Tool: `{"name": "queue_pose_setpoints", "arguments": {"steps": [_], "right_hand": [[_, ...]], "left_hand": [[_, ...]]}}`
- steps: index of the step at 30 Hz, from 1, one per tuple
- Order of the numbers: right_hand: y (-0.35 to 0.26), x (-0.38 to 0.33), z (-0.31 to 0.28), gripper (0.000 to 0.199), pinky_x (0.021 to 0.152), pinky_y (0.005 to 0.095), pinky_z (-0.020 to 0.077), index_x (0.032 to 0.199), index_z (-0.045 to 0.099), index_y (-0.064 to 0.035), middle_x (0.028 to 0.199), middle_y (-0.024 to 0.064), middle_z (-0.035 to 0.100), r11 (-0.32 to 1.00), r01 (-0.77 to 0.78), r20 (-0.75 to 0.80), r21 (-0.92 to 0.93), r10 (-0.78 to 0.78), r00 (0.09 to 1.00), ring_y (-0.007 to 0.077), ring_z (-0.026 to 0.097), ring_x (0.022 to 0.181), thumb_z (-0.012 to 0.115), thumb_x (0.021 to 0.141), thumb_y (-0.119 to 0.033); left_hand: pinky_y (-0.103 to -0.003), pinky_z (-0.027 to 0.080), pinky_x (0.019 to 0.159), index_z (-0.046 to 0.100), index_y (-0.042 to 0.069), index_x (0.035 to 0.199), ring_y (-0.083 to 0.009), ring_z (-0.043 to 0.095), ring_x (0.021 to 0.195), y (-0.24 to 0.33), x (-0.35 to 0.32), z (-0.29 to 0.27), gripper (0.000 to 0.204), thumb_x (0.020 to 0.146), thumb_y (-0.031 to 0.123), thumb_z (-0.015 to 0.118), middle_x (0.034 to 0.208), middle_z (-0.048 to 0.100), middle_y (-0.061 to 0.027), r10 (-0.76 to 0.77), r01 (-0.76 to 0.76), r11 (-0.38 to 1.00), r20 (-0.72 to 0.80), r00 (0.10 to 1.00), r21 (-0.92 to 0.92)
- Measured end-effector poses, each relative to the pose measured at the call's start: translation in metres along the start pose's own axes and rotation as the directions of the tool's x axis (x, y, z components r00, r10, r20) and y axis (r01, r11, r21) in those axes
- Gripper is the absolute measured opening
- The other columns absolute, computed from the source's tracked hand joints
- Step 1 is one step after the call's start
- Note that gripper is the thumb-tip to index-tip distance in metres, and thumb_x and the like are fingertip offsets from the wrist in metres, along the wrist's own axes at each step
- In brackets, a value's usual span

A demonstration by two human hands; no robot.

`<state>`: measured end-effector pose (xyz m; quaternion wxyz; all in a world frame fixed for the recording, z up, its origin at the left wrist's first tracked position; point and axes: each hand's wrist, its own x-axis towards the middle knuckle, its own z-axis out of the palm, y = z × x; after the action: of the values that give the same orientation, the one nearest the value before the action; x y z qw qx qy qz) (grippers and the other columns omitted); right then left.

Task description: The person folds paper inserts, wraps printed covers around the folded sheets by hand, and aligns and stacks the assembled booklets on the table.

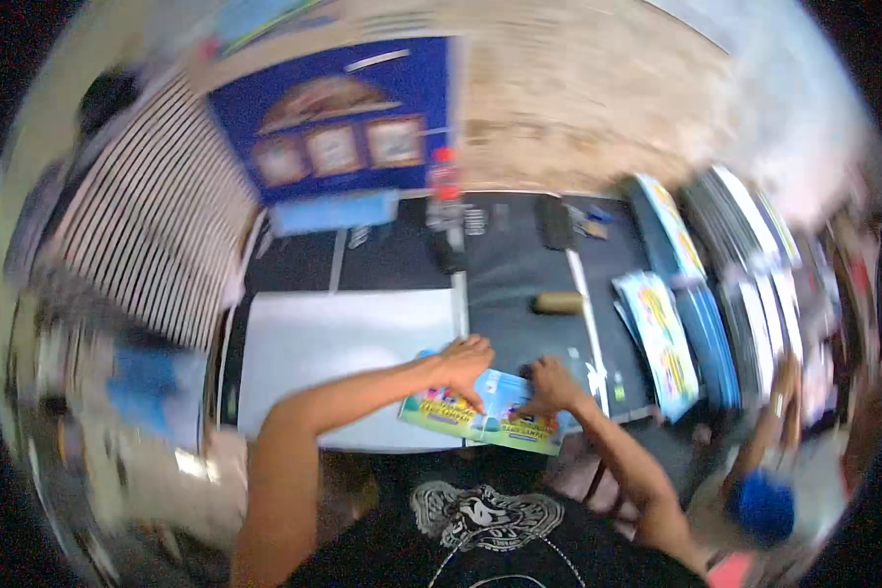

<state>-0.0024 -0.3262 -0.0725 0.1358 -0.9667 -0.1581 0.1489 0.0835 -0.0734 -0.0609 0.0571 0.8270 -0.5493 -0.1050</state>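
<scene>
A colourful printed cover sheet (505,394), blue above and yellow-green below with two matching picture panels, lies at the near edge of the black table, partly overhanging it. My left hand (461,368) grips its upper left part, fingers curled over the paper. On its upper right part my right hand (553,384) is closed with bent fingers. Blur hides the exact fingertip contact. Beneath my left forearm is a large white sheet (353,333) lying flat on the table.
A brown block (558,303) sits beyond my hands, and a red-capped bottle (445,176) stands near the wall. Stacked printed sheets (659,338) line the right side. A tall striped pile (152,211) rises at left. Another person's arm (769,421) is at right.
</scene>
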Motion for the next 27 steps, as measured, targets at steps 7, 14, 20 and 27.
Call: {"name": "queue_pose_setpoints", "arguments": {"steps": [7,14,20,27], "right_hand": [[-0.051,-0.035,-0.048,0.089,0.087,0.0495,0.0524,0.124,0.042,-0.0016,0.093,0.0191,0.07,0.977,-0.16,0.105,0.143,0.145,0.984,0.0396,0.07,0.086,0.088,0.066,-0.05],[-0.053,-0.052,-0.047,0.052,0.093,0.0505,0.0462,0.123,0.055,-0.0074,0.104,0.0134,0.065,0.985,-0.074,-0.439,-0.159,-0.003,0.898,0.0288,0.064,0.107,0.074,0.077,-0.025],[0.022,-0.111,-0.056,0.076,0.108,0.0546,0.0418,0.134,0.055,-0.009,0.132,0.0136,0.06,0.945,-0.047,-0.173,0.324,0.108,0.979,0.0346,0.055,0.126,0.087,0.069,-0.033],[0.0,-0.115,0.019,0.092,0.122,0.0437,0.0263,0.156,0.032,-0.0055,0.157,0.0218,0.039,0.551,0.168,-0.441,0.817,0.41,0.798,0.0325,0.037,0.146,0.079,0.078,-0.02]], "left_hand": [[-0.051,0.054,0.069,0.053,-0.001,0.102,-0.0411,0.07,0.076,0.041,-0.028,-0.046,0.078,0.062,0.056,0.089,0.083,0.069,-0.0185,-0.152,0.173,0.952,0.1,0.983,-0.254],[-0.048,0.046,0.086,0.055,0.004,0.117,-0.0393,0.063,0.092,0.083,-0.031,-0.081,0.055,0.077,0.029,0.084,0.099,0.067,-0.0177,-0.252,0.26,0.966,-0.224,0.941,0.006],[-0.048,0.047,0.092,0.058,-0.002,0.12,-0.0381,0.06,0.107,0.053,-0.104,-0.072,0.058,0.08,0.03,0.084,0.116,0.061,-0.0212,-0.393,0.384,0.917,-0.078,0.916,-0.113],[-0.04,0.036,0.115,0.035,-0.001,0.153,-0.0247,0.046,0.138,0.085,-0.131,0.0,0.082,0.082,0.001,0.077,0.149,0.047,-0.0154,-0.821,0.093,0.302,-0.209,0.531,-0.949]]}}
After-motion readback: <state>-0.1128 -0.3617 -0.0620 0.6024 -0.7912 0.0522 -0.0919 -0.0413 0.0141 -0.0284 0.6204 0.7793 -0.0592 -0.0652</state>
